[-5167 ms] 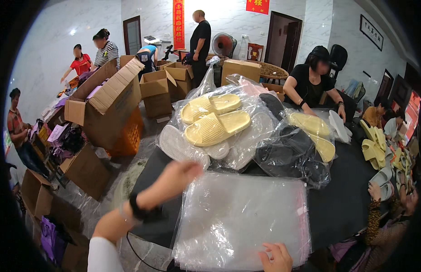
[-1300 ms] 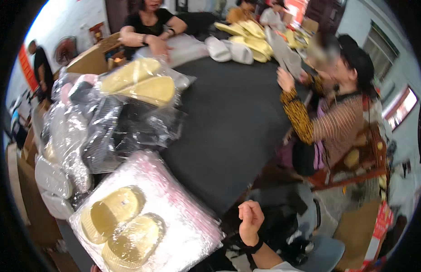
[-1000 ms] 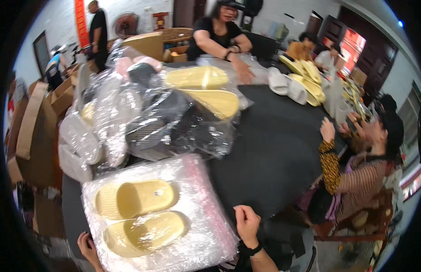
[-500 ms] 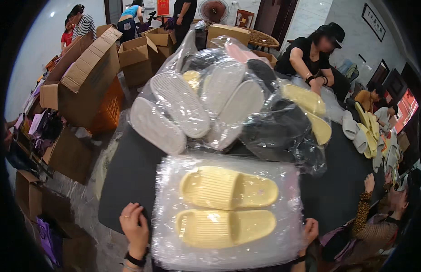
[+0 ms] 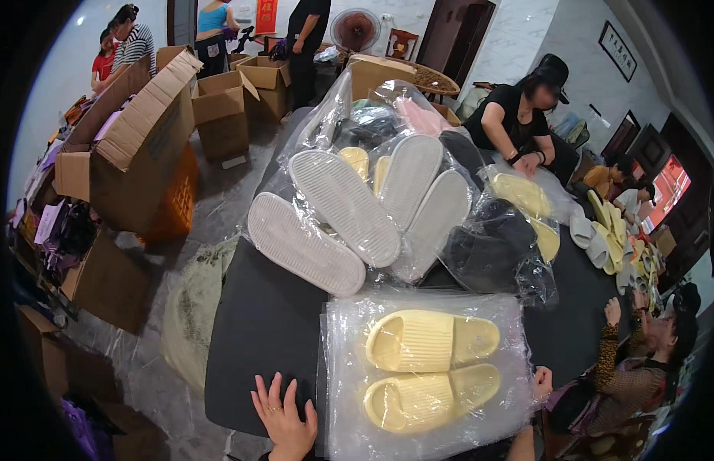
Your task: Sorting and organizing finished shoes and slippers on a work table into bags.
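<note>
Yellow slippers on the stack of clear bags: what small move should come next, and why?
Perhaps bring the left hand to the left edge of the clear bags: it is spread open over the black table, while the right hand is by their right edge, so both could steady the yellow slippers.

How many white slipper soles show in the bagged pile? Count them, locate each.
4: the leftmost sole, a second sole just right of it, a third sole further right and the rightmost sole. More may be hidden beneath.
</note>
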A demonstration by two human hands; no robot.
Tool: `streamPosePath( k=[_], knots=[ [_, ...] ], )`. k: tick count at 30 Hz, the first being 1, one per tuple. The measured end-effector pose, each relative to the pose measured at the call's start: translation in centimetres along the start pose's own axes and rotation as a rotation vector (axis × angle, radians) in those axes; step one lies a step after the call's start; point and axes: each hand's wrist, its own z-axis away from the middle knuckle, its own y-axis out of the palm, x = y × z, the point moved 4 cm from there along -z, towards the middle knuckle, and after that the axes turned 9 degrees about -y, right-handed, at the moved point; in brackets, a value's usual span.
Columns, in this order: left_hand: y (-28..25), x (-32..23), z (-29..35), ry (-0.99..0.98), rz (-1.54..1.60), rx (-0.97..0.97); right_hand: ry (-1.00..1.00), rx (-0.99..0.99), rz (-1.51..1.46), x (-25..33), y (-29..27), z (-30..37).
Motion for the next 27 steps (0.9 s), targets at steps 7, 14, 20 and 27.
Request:
streamPosePath(
  k=[7, 14, 20, 27],
  knots=[
    [0.7, 0.9, 0.6, -0.080, 0.000, -0.048, 0.050, 0.026, -0.203, 5.5, -0.1, -0.2],
    [1.7, 0.7, 1.0, -0.108, -0.051, -0.151, 0.165, 0.103, -0.493, 3.1, 0.2, -0.2],
    [1.6, 0.9, 1.1, -0.053, -0.019, -0.233, 0.134, 0.095, -0.492, 3.7, 0.3, 0.0],
    [2.0, 1.2, 0.7, -0.112, -0.039, -0.230, 0.199, 0.098, -0.544, 4.3, 0.0, 0.1]
  ],
)
